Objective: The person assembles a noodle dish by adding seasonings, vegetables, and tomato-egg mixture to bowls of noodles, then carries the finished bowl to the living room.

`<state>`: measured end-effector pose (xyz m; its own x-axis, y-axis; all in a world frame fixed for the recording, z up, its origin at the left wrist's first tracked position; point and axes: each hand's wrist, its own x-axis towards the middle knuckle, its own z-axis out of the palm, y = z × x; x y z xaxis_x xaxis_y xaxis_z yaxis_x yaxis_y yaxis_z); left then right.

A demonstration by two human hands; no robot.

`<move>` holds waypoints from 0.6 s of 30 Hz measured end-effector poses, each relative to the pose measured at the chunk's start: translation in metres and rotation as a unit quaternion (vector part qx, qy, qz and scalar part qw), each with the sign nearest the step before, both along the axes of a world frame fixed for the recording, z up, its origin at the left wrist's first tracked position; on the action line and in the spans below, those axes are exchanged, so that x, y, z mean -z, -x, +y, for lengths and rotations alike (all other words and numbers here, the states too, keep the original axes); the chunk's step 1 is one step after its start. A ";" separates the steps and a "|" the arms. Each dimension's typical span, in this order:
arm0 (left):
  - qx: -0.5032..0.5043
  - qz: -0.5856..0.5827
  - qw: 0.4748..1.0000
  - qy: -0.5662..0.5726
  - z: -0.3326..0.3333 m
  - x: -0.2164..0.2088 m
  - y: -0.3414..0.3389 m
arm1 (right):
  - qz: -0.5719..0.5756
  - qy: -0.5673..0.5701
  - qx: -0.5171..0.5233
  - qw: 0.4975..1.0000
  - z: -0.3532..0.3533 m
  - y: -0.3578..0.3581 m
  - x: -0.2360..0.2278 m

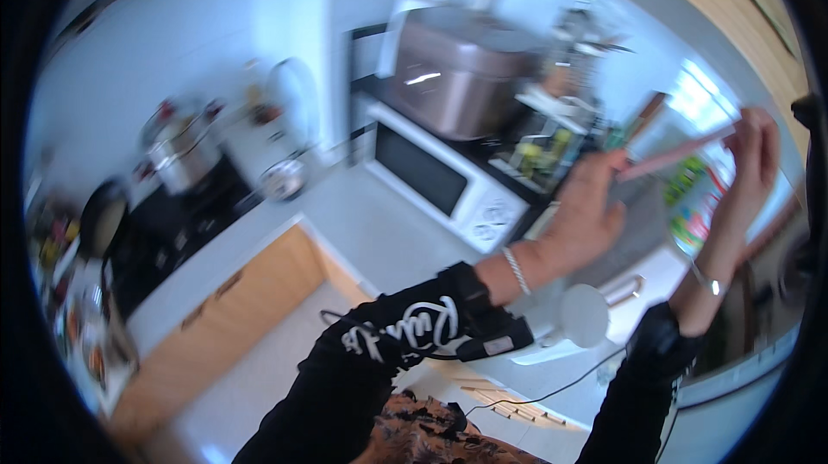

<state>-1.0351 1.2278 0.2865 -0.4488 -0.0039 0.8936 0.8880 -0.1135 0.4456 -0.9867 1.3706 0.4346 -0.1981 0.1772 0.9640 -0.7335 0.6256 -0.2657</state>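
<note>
My left hand and my right hand are both raised at the right side. Between them stretches a thin, flat pink strip, smeared by motion, so its exact kind does not show. The left fingers pinch its near-left end, and the right fingers close on its upper right end. Behind the strip stand a grey box-like thing and a green, white and red package. Beneath my left wrist is a white round-topped vessel with a handle.
A white microwave sits on the counter under a brownish cooker. Jars and bottles crowd a rack beside it. At the left, a pot and a dark pan are on the black stove. A cable hangs between my arms.
</note>
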 end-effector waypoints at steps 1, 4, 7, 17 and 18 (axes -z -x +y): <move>0.008 -0.012 1.000 -0.002 -0.012 0.007 -0.016 | -0.022 -0.032 -0.012 0.999 -0.014 -0.010 0.011; 0.032 -0.149 0.987 0.044 -0.062 0.036 -0.060 | -0.154 -0.008 -0.113 0.982 -0.072 -0.020 0.063; -0.013 -0.256 0.962 0.091 -0.120 0.082 -0.090 | -0.271 0.032 -0.281 0.920 -0.144 -0.014 0.135; -0.242 -0.394 0.886 0.029 -0.377 0.239 -0.289 | -0.557 -0.224 -0.577 0.553 -0.439 -0.162 0.332; -0.315 -0.336 0.877 0.135 -0.405 0.257 -0.313 | -0.521 -0.256 -0.589 0.562 -0.474 -0.184 0.349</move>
<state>-0.7220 0.8228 0.0297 -0.8597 -0.2699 0.4338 0.2626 0.4948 0.8283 -0.8024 0.8968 0.0852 -0.3904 -0.9171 0.0801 -0.3314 0.0588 -0.9417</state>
